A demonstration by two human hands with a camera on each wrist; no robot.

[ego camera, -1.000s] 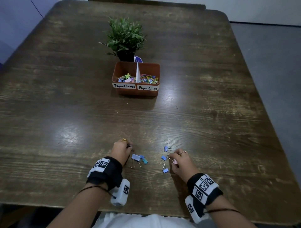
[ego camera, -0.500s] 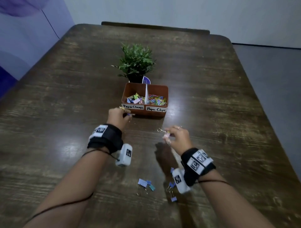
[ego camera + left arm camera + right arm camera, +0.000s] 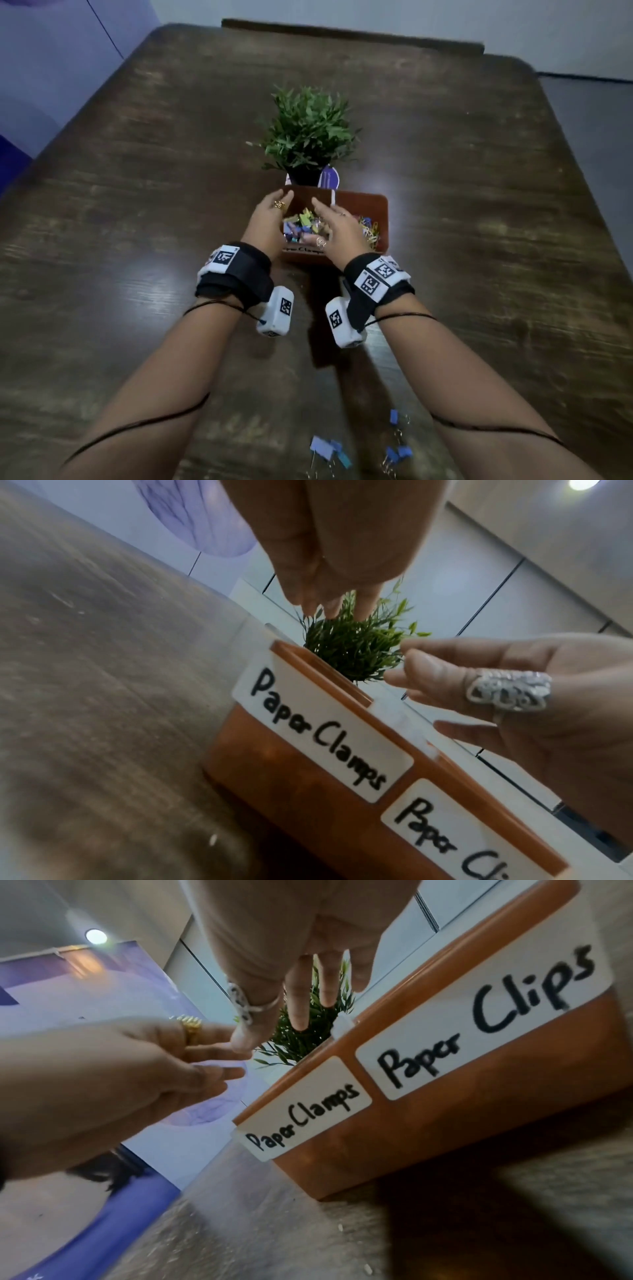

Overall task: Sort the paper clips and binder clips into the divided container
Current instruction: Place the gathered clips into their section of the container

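Observation:
The orange-brown divided container stands mid-table, labelled "Paper Clamps" on the left and "Paper Clips" on the right. Several coloured binder clips fill the left compartment and paper clips the right. Both hands hover over the left compartment. My left hand, with a gold ring, has straight fingers and holds nothing. My right hand, with a silver ring, also has its fingers spread and empty. Loose blue binder clips lie near the front edge, with more beside them.
A small potted plant stands right behind the container, close to my fingertips. The dark wooden table stretches wide on both sides. A purple wall panel is off to the left.
Both hands rose from the loose clips at the front and reached forward over the left compartment. The clips they pinched are no longer in their fingers, which have opened.

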